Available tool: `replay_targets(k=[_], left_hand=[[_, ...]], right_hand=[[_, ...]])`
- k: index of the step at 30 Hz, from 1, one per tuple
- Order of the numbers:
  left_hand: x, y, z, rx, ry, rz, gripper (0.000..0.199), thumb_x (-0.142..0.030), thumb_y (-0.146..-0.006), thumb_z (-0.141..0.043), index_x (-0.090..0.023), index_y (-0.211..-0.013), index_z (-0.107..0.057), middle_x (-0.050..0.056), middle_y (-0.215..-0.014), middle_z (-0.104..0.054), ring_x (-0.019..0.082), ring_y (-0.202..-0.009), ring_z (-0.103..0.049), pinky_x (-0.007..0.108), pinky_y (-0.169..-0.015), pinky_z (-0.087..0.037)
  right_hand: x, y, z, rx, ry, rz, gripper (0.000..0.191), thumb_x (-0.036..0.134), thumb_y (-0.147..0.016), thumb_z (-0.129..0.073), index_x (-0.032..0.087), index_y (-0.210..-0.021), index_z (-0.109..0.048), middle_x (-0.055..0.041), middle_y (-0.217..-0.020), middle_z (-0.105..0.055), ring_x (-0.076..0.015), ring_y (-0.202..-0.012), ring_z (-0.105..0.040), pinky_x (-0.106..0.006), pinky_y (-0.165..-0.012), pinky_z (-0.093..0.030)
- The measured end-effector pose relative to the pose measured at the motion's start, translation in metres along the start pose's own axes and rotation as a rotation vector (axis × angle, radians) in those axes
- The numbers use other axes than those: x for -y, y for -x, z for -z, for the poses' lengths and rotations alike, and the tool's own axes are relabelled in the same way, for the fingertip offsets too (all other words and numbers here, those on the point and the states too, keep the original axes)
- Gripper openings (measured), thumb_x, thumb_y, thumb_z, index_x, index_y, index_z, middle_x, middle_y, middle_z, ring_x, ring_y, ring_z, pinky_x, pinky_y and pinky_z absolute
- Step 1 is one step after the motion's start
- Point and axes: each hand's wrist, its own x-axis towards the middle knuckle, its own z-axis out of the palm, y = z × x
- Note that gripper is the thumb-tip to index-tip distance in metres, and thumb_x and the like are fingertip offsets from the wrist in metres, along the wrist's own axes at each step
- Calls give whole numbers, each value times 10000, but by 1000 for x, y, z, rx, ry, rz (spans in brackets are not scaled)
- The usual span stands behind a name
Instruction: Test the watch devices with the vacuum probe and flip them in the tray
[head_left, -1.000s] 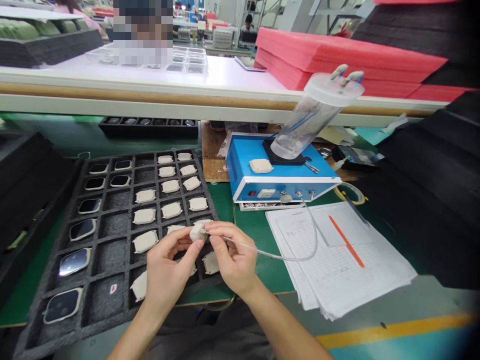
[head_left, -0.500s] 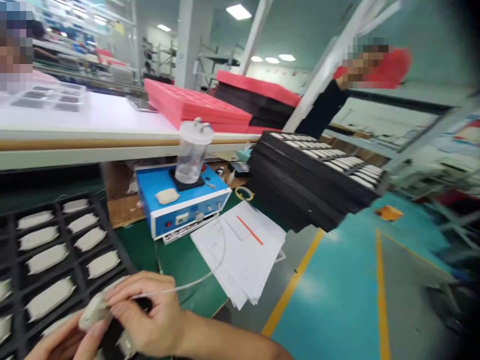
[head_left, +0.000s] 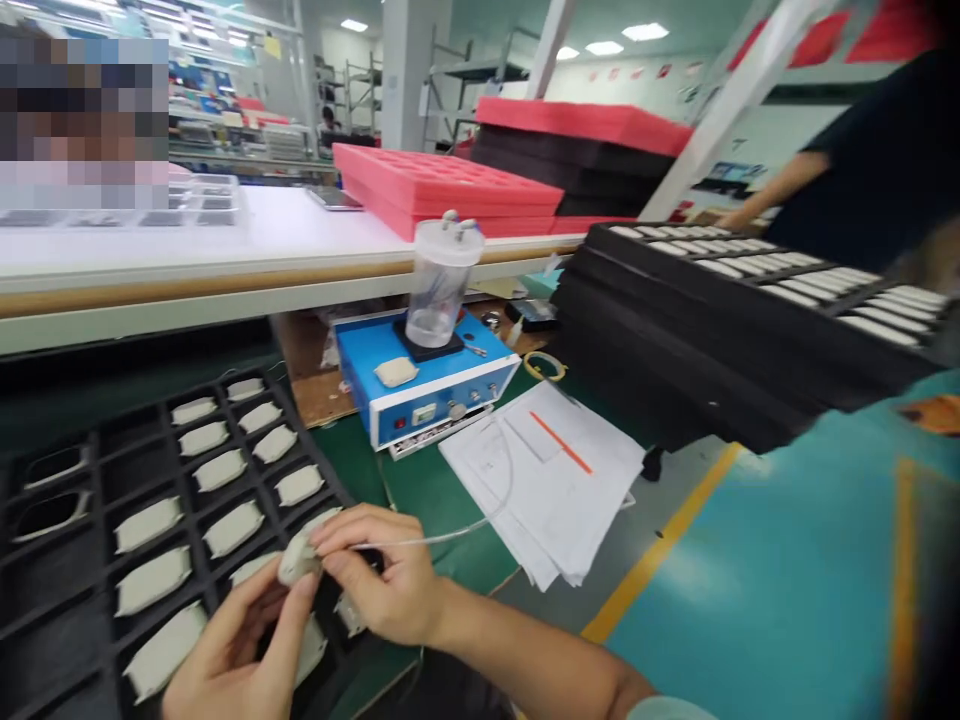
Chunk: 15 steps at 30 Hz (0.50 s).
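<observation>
My left hand (head_left: 244, 645) pinches a small pale beige casing (head_left: 297, 562) between thumb and fingers, above a black compartment tray (head_left: 56, 590). Close against it, my right hand (head_left: 394, 580) has its thumb and forefinger closed on the end of a thin clear tube (head_left: 457, 533). Something dark shows in the right palm; its kind is unclear. Fingers cover the spot where tube end and casing come together. Similar beige pieces (head_left: 154, 580) lie in the tray's compartments, and some compartments at the left hold none.
A blue control box (head_left: 405, 405) carries a clear canister (head_left: 442, 290) and a loose beige piece (head_left: 396, 372). Papers (head_left: 544, 480) lie beside it. Black trays (head_left: 675, 340) are stacked at right, red foam trays (head_left: 442, 195) on the shelf. A co-worker's arm (head_left: 780, 190) reaches toward the stack.
My view has swung left, so the scene sits further right. Both hands still hold casing and tube close together. The co-worker's raised arm has come down toward the black stack.
</observation>
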Motion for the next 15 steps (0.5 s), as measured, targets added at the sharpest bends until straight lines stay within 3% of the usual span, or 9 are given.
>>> replay_targets(k=[3, 8, 15], left_hand=[[-15, 4, -7, 18, 52, -11, 313, -413, -760, -883, -186, -961, -807, 55, -907, -840, 202, -752, -808, 234, -742, -677], [-18, 6, -6, 56, 78, -21, 300, -369, -759, -879, -176, -978, -812, 73, -920, -833, 224, -784, -805, 306, -762, -687], [-19, 10, -4, 79, 90, -14, 208, -268, -781, -840, -182, -968, -809, 48, -876, -817, 179, -750, -777, 255, -727, -663]], right_hand=[[3, 2, 2, 21, 23, -32, 105, 197, -959, -657, 220, -915, -749, -75, -922, -835, -194, -899, -816, -327, -847, -678], [4, 10, 3, 41, 36, -64, 109, 200, -964, -659, 218, -952, -766, -82, -967, -829, -201, -915, -808, -334, -844, -669], [4, 18, 5, 39, 46, -94, 136, 182, -964, -653, 242, -963, -775, -66, -964, -823, -212, -940, -800, -358, -859, -663]])
